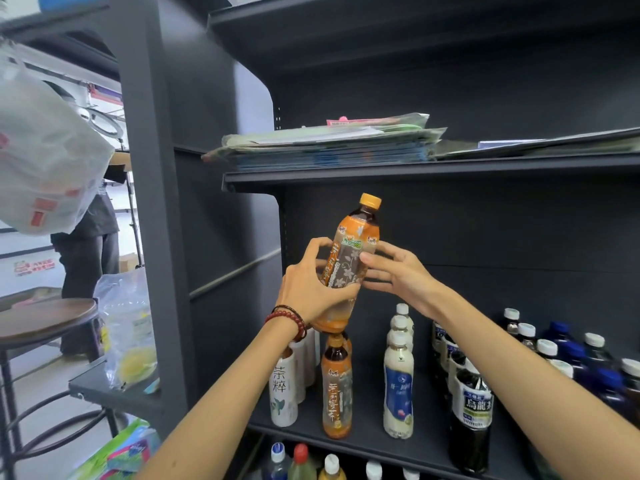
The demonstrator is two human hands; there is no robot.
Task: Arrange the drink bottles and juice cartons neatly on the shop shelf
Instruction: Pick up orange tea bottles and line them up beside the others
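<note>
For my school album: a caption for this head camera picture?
Left hand grips an orange-capped tea bottle, right hand touching it, above the drinks shelf.

Light soft and even. Left side bright, washed out. Dark shelf point(415, 174) dim deep inside. Plastic bag point(45, 150) blurry. Middle sharp. Edges bend and stretch.
</note>
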